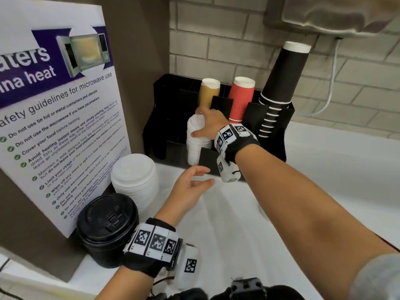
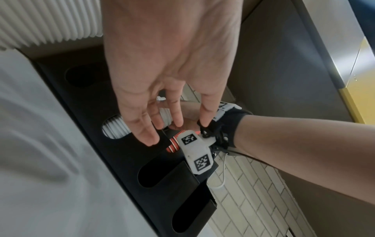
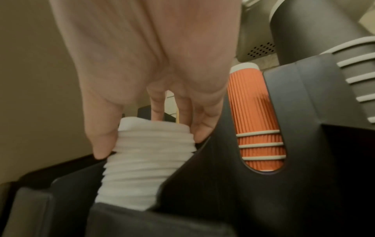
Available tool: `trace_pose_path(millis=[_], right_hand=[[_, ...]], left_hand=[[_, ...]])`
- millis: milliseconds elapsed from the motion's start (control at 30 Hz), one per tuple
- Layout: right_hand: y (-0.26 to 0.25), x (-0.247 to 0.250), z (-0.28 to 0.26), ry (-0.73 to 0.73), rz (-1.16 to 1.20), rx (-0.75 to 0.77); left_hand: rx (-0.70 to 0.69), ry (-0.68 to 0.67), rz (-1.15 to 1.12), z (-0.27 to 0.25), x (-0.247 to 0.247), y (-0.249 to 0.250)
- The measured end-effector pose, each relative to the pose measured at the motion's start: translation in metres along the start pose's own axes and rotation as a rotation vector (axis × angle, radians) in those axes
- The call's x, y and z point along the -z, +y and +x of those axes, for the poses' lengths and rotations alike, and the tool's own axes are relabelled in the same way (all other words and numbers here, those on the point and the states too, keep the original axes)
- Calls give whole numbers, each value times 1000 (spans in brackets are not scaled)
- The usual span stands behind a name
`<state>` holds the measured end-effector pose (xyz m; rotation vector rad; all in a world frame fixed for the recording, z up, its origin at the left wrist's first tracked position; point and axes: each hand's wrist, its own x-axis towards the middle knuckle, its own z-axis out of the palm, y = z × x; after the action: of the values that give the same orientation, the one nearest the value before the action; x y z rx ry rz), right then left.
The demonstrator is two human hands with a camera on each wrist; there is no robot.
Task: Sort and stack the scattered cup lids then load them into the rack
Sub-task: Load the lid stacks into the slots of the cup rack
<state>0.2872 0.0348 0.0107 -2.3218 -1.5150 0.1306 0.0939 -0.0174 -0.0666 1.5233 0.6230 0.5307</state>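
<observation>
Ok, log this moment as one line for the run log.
right hand grips white lid stack in rack | left hand open, empty | second white lid stack, black lids on counter

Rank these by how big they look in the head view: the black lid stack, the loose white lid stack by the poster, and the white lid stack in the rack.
1. Black lid stack, though it sits nearest the camera.
2. Loose white lid stack, looking nearly as big.
3. White lid stack in the rack, narrowest, partly hidden by the right hand.
</observation>
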Motion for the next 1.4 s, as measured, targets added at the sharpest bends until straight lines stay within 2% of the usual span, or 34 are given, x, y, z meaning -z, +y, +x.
trace_pose_path(millis=[367,500,567,600,633,700,800,867,933,1067,1233,1300,1400], right_hand=[[-7,-3,-17,-53,-145,23],[1,29,-51,123,99,-17],[18,46,-82,209,214,-89],[29,53,-100,203,248,-150],[40,58,-118,159,274,-213],[62,60,-147,-20,267,-367],[84,46,-175,-346,-26,-573],[96,30,-186,-423,-113,-653],[107,13,-194,-438,-61,-712],[114,-8,-194,-504,-180,-664],[113,-14,-196,-449,-233,-600],[105,-7,-195,-466,-151,-574],[83,12,-189,-438,220,-447]], left_hand=[[12,-5,-4,-1,2,-1],[11,-2,7,-1,3,2],[4,5,7,-1,4,4],[-2,5,7,-1,4,5],[-9,2,8,-2,4,5],[-18,-10,8,-3,3,6],[-27,-24,9,-4,-1,7],[-36,-38,9,-6,-5,8],[-43,-59,9,-7,-9,9],[-45,-85,19,-11,-13,10],[-54,-96,48,-14,-12,10],[-60,-107,69,-15,-11,9],[-60,-174,97,-17,-10,8]])
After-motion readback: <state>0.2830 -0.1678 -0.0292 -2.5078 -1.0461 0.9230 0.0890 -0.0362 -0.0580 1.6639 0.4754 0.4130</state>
